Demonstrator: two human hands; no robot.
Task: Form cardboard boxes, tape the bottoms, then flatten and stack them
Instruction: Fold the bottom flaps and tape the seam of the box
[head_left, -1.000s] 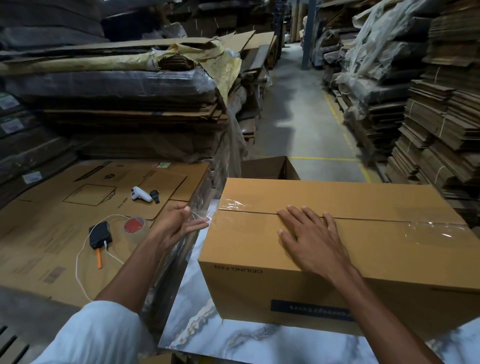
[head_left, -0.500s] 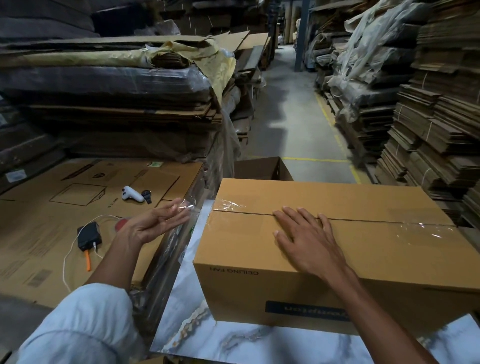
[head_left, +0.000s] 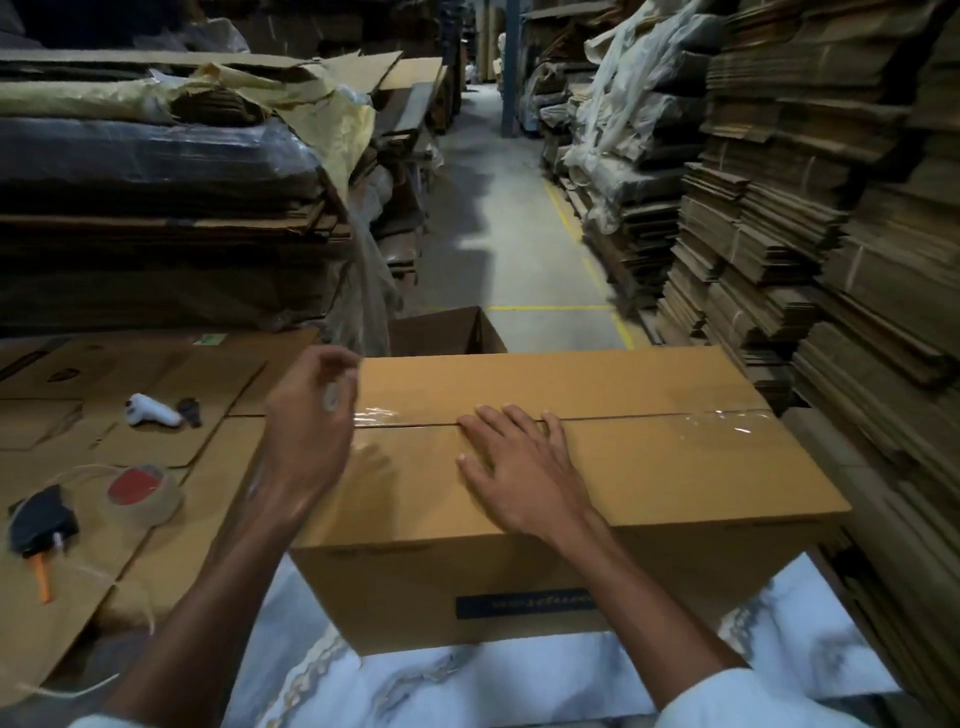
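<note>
Warehouse aisle: flattened cardboard stacks (head_left: 831, 234) on both sides, formed box (head_left: 675, 467) on the marble-pattern tabletop (head_left: 467, 686).
Left of the tabletop is a pile of flat cardboard sheets (head_left: 218, 467) carrying a tape roll (head_left: 143, 493) with a red core, a white handheld tool (head_left: 153, 410), a black cutter with an orange handle (head_left: 41, 525) and loose string. An open carton (head_left: 447, 332) sits just behind the box. Nothing lies on the box top except the hands. Clear tape (head_left: 727, 415) runs along the centre seam. Right grip (head_left: 519, 467) lies flat, fingers straight, pressing across the seam near mid-length. Left grip (head_left: 311, 426) is at the box's left end by the tape end, fingers curled, motion-blurred; can't tell if it pinches tape or holds nothing.
</note>
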